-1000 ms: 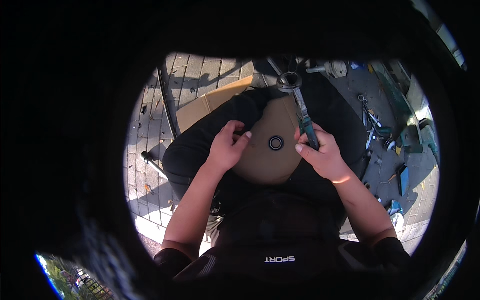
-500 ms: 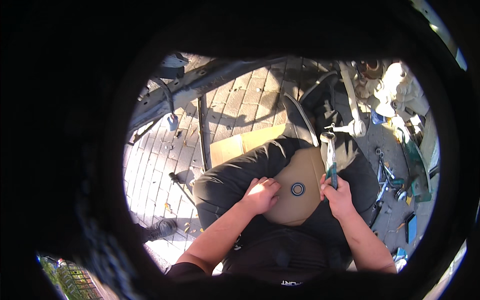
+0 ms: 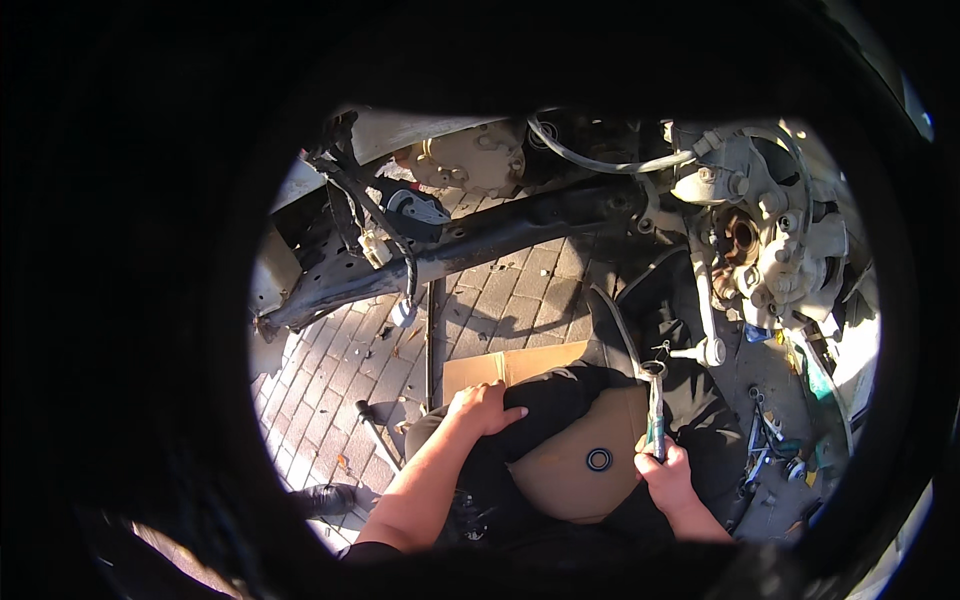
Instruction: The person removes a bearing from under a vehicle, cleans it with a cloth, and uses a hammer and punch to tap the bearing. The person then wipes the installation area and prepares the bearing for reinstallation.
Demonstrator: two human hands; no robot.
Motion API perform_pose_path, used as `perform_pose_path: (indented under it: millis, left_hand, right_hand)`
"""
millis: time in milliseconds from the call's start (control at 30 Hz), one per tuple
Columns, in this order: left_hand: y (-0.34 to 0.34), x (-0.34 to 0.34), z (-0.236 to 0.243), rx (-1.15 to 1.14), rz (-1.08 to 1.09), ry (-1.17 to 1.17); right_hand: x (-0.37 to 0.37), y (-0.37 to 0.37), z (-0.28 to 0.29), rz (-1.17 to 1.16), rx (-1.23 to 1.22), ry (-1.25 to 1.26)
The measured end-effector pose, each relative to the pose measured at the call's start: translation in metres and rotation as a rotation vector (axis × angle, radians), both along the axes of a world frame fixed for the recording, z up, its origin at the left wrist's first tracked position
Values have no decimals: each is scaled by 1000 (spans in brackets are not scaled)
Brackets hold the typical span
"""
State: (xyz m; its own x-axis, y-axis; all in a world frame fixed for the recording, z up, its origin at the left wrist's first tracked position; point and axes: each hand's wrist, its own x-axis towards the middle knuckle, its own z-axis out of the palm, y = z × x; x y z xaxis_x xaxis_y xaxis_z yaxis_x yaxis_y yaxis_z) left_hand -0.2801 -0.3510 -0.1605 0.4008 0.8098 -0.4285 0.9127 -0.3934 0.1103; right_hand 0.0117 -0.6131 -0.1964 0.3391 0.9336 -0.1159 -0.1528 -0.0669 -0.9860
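Observation:
My right hand point(image 3: 667, 474) grips a pair of pliers point(image 3: 656, 415) with green handles, upright in the view, with a dark metal ring point(image 3: 652, 369) at the jaws; whether the jaws clamp it is unclear. My left hand point(image 3: 478, 406) rests on my dark-trousered left thigh, fingers apart and holding nothing. Between my legs lies a round brown board point(image 3: 565, 488), apparently cardboard, bearing a small black-rimmed bearing or seal point(image 3: 599, 459). A cardboard sheet point(image 3: 470, 370) lies beyond my left leg.
Vehicle undercarriage parts point(image 3: 770, 235) and a dark beam point(image 3: 500, 225) hang ahead, with wires point(image 3: 385, 225) at left. A jointed rod point(image 3: 707, 300) reaches down near the pliers. Spanners point(image 3: 760, 430) lie right on paving. A long-handled tool point(image 3: 380, 435) and another person's shoe point(image 3: 325, 500) are left.
The view has tilted up, bringing the vehicle parts into sight. My left hand has moved onto my thigh, fingers loosened. My right hand keeps its grip on the pliers.

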Motion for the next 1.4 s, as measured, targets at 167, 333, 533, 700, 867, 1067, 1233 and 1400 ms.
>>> perform_pose_path:
  millis: [167, 333, 533, 700, 867, 1067, 1233, 1400]
  left_hand:
    - [-15, -7, -13, 222, -110, -255]
    - [-44, 11, -43, 410, -378, -549]
    - [-84, 54, -77, -42, -629, -492]
    - [-97, 67, -96, -143, -448, -310]
    - [-105, 71, -100, -182, -393, -246]
    - [-107, 82, -106, -119, -414, -332]
    - [-109, 90, -127, -109, -419, -416]
    - [-111, 91, -144, -94, -363, -446]
  right_hand:
    - [-1, -1, -4, 24, 65, -240]
    - [-5, -1, -8, 45, 87, -280]
    - [-3, 1, -11, 10, -9, -195]
    - [2, -2, -18, 30, 3, -50]
    - [0, -2, -14, -2, -32, 80]
    - [-3, 2, -4, -21, -68, 90]
    - [-1, 0, -9, -10, -45, 113]
    - [0, -1, -11, -6, -58, 41]
